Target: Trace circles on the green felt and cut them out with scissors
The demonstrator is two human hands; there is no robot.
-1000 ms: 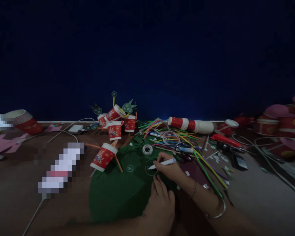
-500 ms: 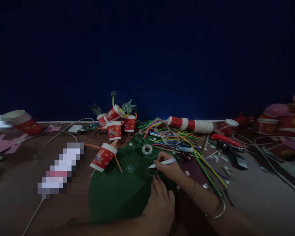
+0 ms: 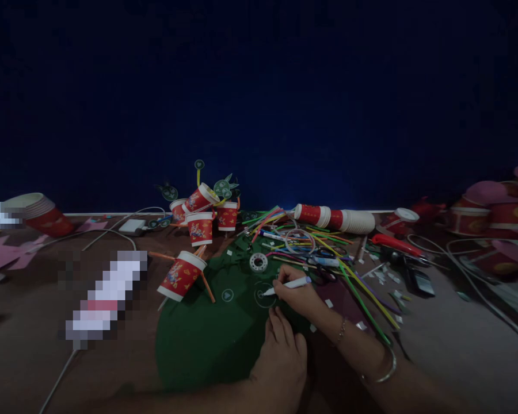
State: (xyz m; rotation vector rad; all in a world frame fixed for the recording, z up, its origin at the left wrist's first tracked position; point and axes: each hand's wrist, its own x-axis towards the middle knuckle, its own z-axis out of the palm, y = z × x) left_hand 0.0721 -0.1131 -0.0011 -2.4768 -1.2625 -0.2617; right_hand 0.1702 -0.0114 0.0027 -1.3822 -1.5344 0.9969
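A white marker (image 3: pixel 294 284) is pinched in my right hand (image 3: pixel 294 294), its tip at a small ring inside a larger white circle (image 3: pixel 259 306) drawn on dark green paper (image 3: pixel 202 339). Flat on the same paper lies my left hand (image 3: pixel 282 351), its fingers stretched out just below the circle. To the left of that circle is a smaller drawn one (image 3: pixel 227 295) with a heart-like mark inside. Beyond the hands sits a roll of tape (image 3: pixel 258 263). A red paper cup (image 3: pixel 182 276) with orange pipe-cleaner limbs leans at the paper's left edge.
Decorated red cups (image 3: pixel 200 229) stand behind. Scattered pipe cleaners (image 3: pixel 349 270), scissors (image 3: pixel 326 275) and paper scraps lie right of centre. Stacked cups (image 3: pixel 349 221) lie on their side at the back. A red-handled tool (image 3: pixel 399 246) is to the right; a blurred-out white object (image 3: pixel 107 299) is left.
The marker tip has shifted very slightly to the right along the inner ring, my right hand moving with it. My left hand stays in place.
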